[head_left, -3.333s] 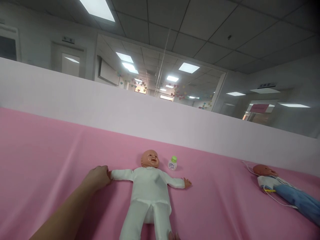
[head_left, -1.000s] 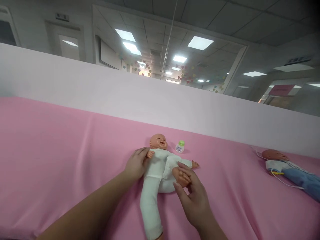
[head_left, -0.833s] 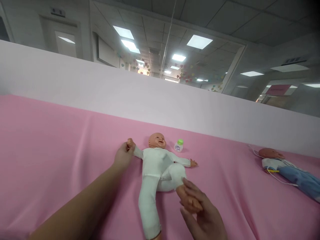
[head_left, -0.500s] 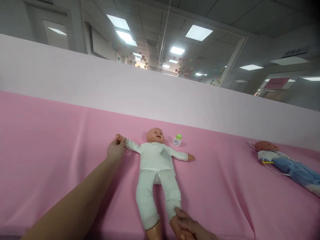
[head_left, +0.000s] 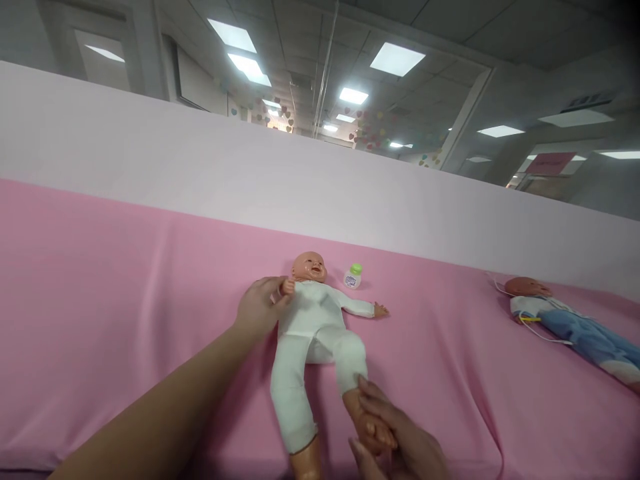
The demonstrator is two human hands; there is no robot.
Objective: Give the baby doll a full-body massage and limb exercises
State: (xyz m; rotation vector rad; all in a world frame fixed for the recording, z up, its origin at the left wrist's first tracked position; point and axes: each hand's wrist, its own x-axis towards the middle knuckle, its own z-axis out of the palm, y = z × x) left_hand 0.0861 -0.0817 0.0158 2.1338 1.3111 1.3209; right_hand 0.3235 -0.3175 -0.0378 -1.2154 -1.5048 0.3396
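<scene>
A baby doll [head_left: 311, 320] in a white long-sleeved top and white trousers lies on its back on the pink sheet [head_left: 200, 267]. My left hand [head_left: 259, 307] is closed around the doll's forearm on the left side, that arm folded in beside its chest; the grip is partly hidden. At the bottom, my right hand [head_left: 405, 430] holds the doll's bare foot [head_left: 375, 430] on the right side, fingers along the ankle and thumb under the foot. The knee of that leg is bent and raised. The doll's other arm stretches out to the right.
Beside the doll's head stands a small clear bottle [head_left: 353, 277] with a green cap. Another doll [head_left: 575, 327] in blue and white clothes lies at the far right, with a thin white tube on it. Behind the sheet runs a low white wall [head_left: 300, 180] topped by glass.
My left hand has brought the doll's outstretched arm inward to its chest. My right hand has pushed the foot upward, bending the knee.
</scene>
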